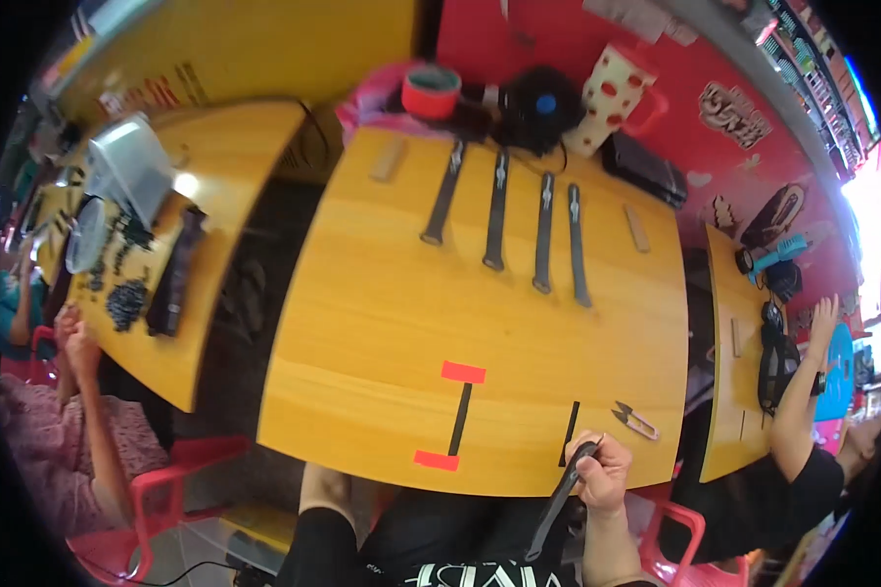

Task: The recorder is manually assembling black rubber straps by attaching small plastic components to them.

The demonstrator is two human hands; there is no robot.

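— Yellow wood all over: what lies on the near table [362,323], from the left?

— A black strip [460,419] between two red tape patches [463,372], near the front edge. Right of it, a second black line [570,430] on the wood.

— And the hands?

— The right hand [602,474] sits at the table's front edge, fingers curled around the top of a dark strap [556,504] that hangs down toward the lap. The left hand I cannot see at all.

— Anything beside that fist?

— Small snips [636,421], just to its right, apart from it. Farther back, four dark straps [519,220] lie in a row, with a spotted mug [612,93] behind them.

— Other people?

— One person's arm [798,391] rests on the table to the right.
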